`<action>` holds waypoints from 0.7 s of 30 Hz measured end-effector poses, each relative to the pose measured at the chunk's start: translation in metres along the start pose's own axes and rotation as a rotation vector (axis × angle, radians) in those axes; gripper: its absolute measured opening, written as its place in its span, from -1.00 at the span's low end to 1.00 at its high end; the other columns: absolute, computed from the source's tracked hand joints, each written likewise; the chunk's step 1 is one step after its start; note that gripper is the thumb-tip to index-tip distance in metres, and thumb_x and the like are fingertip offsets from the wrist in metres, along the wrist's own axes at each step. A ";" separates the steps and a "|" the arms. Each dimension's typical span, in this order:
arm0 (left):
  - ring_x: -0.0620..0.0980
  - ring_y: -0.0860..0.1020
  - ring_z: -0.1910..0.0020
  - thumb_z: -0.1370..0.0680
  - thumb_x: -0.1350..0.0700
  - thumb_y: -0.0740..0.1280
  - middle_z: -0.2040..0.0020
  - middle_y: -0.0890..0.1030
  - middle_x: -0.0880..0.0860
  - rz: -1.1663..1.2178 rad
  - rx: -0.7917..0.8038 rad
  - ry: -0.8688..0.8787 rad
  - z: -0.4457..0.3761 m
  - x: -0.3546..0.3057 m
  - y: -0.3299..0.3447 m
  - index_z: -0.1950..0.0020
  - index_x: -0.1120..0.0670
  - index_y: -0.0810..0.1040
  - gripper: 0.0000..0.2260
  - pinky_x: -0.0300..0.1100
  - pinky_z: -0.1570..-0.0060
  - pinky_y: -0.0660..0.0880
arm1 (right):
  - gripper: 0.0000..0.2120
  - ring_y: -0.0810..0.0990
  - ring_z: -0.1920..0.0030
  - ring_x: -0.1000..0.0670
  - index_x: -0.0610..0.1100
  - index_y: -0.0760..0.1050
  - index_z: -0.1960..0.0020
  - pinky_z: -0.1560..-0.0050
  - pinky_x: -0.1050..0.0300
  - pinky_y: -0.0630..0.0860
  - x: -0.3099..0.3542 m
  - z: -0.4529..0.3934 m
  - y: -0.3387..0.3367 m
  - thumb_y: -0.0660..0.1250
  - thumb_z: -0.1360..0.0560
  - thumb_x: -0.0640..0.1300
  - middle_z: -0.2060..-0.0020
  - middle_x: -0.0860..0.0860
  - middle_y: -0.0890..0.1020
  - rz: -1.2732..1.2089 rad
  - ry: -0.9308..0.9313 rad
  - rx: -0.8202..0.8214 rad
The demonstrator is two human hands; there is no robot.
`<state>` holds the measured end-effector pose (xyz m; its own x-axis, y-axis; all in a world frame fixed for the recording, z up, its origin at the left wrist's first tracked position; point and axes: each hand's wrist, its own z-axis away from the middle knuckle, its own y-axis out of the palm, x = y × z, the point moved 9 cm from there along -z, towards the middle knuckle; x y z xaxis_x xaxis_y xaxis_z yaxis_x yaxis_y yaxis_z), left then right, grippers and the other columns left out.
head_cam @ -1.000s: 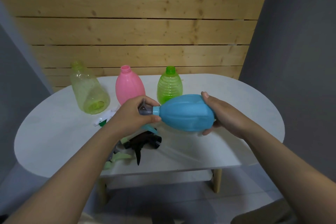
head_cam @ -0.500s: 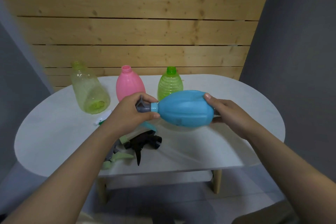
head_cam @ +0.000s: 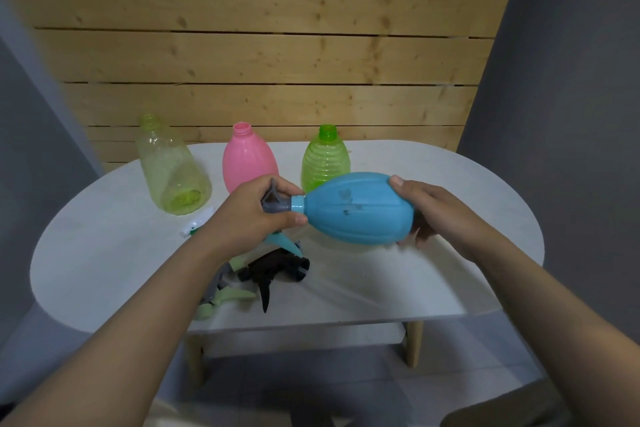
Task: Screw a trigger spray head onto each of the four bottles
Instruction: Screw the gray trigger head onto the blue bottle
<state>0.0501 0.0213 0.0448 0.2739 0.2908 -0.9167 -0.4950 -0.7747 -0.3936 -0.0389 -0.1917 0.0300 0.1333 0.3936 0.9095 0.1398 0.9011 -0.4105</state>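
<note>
The blue bottle (head_cam: 360, 208) lies on its side in the air above the white worktop (head_cam: 450, 218), its base cupped in the right hand (head_cam: 429, 211) while the left hand (head_cam: 256, 215) has its grip closed around the grey spray head (head_cam: 275, 204) at the neck. Behind stand yellow (head_cam: 169, 166), pink (head_cam: 247, 156) and green (head_cam: 323, 159) bottles, uncapped. More spray heads (head_cam: 273, 269) lie on the worktop under the left wrist.
</note>
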 end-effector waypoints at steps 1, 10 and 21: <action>-0.30 0.53 0.39 -0.36 0.24 0.49 0.27 0.63 -0.13 -0.013 0.008 0.006 0.000 -0.001 0.002 0.05 0.05 0.56 -0.77 -0.46 0.42 0.41 | -0.46 0.69 0.28 -0.06 0.01 0.57 -0.02 0.35 0.15 0.55 -0.002 0.000 0.001 0.13 -0.37 0.39 0.26 -0.07 0.70 -0.002 0.011 -0.005; -0.25 0.53 0.41 -0.40 0.23 0.46 0.27 0.60 -0.07 0.024 0.006 -0.025 0.000 -0.001 0.001 0.06 0.05 0.55 -0.81 -0.33 0.39 0.47 | -0.50 0.66 0.05 -0.04 -0.07 0.51 -0.22 0.17 0.06 0.62 0.002 0.000 0.012 0.30 -0.37 0.16 -0.08 -0.12 0.64 -0.359 0.031 0.124; -0.30 0.54 0.23 -0.40 0.28 0.44 0.10 0.59 -0.05 -0.064 0.018 0.126 0.001 -0.013 0.001 -0.02 0.16 0.49 -0.76 -0.43 0.21 0.47 | -0.44 0.68 0.11 -0.23 -0.12 0.53 -0.20 0.24 0.04 0.63 -0.010 0.001 0.017 0.34 -0.36 0.24 0.01 -0.26 0.67 -0.420 0.140 0.117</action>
<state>0.0452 0.0175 0.0564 0.4060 0.2656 -0.8744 -0.4878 -0.7461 -0.4532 -0.0385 -0.1801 0.0141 0.2211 -0.0315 0.9747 0.0995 0.9950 0.0096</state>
